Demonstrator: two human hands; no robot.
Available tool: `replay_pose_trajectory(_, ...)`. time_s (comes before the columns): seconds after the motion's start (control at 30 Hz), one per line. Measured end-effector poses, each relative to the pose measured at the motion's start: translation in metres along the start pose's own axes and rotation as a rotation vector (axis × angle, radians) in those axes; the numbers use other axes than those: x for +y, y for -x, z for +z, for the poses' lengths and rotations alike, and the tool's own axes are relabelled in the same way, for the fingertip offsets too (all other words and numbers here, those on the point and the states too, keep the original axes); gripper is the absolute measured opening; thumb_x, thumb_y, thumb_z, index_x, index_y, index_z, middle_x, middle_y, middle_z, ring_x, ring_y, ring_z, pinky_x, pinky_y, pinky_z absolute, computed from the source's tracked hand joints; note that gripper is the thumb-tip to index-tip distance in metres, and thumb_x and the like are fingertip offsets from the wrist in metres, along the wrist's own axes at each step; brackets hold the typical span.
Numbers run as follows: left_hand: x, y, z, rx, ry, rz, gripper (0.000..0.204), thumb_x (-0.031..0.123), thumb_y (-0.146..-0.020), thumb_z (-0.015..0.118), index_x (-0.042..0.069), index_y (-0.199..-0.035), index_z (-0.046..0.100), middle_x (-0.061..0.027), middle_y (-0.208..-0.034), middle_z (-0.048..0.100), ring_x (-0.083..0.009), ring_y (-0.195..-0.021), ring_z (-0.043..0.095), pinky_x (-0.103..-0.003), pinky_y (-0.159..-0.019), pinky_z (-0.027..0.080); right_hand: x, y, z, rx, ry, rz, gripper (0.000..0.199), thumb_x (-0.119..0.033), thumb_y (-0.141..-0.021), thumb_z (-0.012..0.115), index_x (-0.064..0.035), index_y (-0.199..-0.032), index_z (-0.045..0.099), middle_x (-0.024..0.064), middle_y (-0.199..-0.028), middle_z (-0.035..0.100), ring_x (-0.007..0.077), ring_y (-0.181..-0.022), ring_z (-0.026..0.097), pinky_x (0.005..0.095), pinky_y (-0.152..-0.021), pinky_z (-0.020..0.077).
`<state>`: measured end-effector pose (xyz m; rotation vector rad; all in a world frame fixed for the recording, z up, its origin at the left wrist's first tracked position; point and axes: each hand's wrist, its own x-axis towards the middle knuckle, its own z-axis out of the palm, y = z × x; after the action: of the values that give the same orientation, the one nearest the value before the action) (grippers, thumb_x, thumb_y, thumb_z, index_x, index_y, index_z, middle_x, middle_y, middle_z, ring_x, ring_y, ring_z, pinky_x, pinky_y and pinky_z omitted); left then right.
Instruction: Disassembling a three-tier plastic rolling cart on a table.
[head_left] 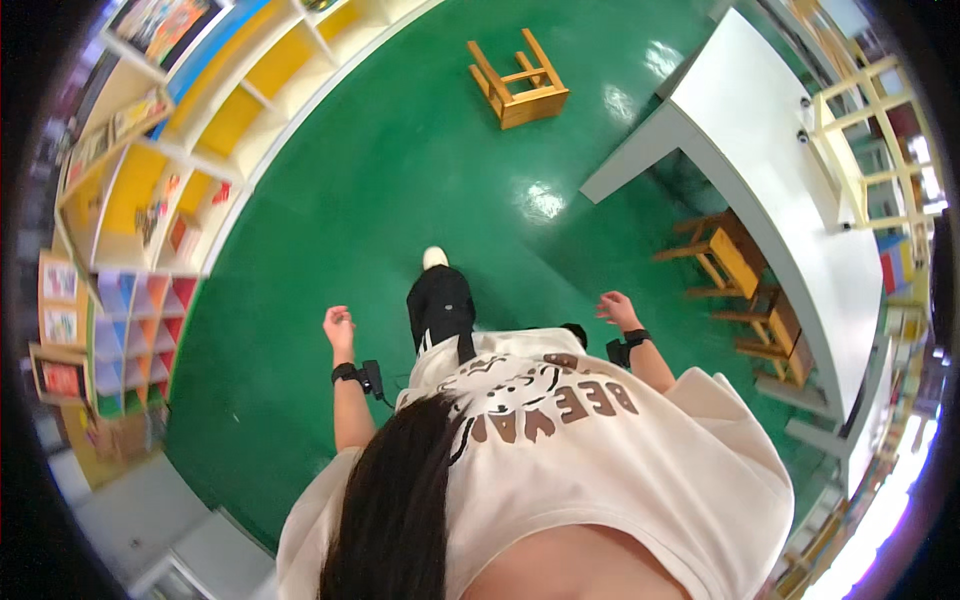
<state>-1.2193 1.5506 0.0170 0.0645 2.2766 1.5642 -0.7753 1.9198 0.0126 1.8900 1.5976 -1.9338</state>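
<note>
My left hand [339, 325] hangs over the green floor [400, 180] at my left side, its fingers loosely bent, with nothing seen in it. On the other side my right hand [615, 308] is held out, fingers apart and nothing in it. Each wrist wears a black strap with a small black device. Neither hand touches any furniture. A wooden stool [533, 103] lies tipped over on the floor ahead. One of my feet, in a white shoe [434, 257], is stepped forward between the hands.
A white table [750, 110] stands at the right, with wooden stools [735, 262] tucked at its near side. A pale wooden frame [850, 165] rests upon it. Along the left run low yellow-backed shelves [225, 125] and a multicoloured cubby rack [140, 335].
</note>
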Motion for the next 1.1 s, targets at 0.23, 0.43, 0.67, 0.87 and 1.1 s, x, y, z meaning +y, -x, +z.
replay_pose_trajectory(0.23, 0.054, -0.195, 0.087, -0.323, -0.239, 0.043, 0.016, -0.004, -0.065, 0.048, 0.005, -0.077, 0.052, -0.0016, -0.064, 0.052, -0.0094, -0.053, 0.047, -0.023, -0.047, 0.040, -0.053, -0.007, 0.064, 0.119, -0.114, 0.201, 0.021, -0.027, -0.081, 0.050, -0.0121, -0.096, 0.049, 0.0039, -0.082, 0.060, 0.0129, -0.064, 0.058, 0.0247, -0.048, 0.0410)
replay_pose_trajectory(0.43, 0.102, -0.323, 0.200, -0.483, -0.348, 0.170, 0.013, -0.001, -0.062, 0.053, 0.005, -0.074, 0.053, -0.0020, -0.062, 0.052, -0.0116, -0.060, 0.050, -0.025, -0.058, 0.041, -0.111, -0.024, 0.103, 0.260, -0.313, 0.322, 0.021, -0.025, -0.080, 0.051, -0.0121, -0.096, 0.050, 0.0033, -0.081, 0.059, 0.0127, -0.065, 0.056, 0.0260, -0.053, 0.0413)
replay_pose_trajectory(0.67, 0.186, -0.416, 0.303, -0.573, -0.475, 0.263, 0.015, -0.003, -0.061, 0.053, 0.004, -0.073, 0.053, -0.0017, -0.063, 0.051, -0.0109, -0.059, 0.048, -0.023, -0.056, 0.040, -0.137, -0.135, 0.087, 0.212, -0.381, 0.429, 0.019, -0.026, -0.079, 0.051, -0.0136, -0.093, 0.051, 0.0016, -0.083, 0.058, 0.0118, -0.064, 0.052, 0.0285, -0.055, 0.0417)
replay_pose_trajectory(0.87, 0.211, -0.456, 0.388, -0.528, -0.445, -0.068, 0.018, -0.007, -0.063, 0.046, 0.003, -0.076, 0.054, 0.0001, -0.061, 0.047, -0.0075, -0.056, 0.045, -0.022, -0.050, 0.039, -0.260, -0.321, 0.020, 0.025, 0.085, 0.249, 0.013, -0.011, -0.074, 0.047, -0.0015, -0.078, 0.055, 0.0064, -0.063, 0.055, 0.0171, -0.053, 0.053, 0.0279, -0.051, 0.0439)
replay_pose_trajectory(1.1, 0.268, -0.517, 0.539, -0.692, -0.482, 0.064, 0.019, -0.009, -0.064, 0.043, 0.002, -0.077, 0.052, 0.0018, -0.062, 0.039, -0.0057, -0.054, 0.037, -0.017, -0.048, 0.032, -0.414, -0.518, 0.013, 0.086, 0.695, -0.083, 0.025, -0.007, -0.068, 0.049, -0.0034, -0.092, 0.052, 0.0163, -0.093, 0.055, 0.0330, -0.088, 0.051, 0.0398, -0.073, 0.0417)
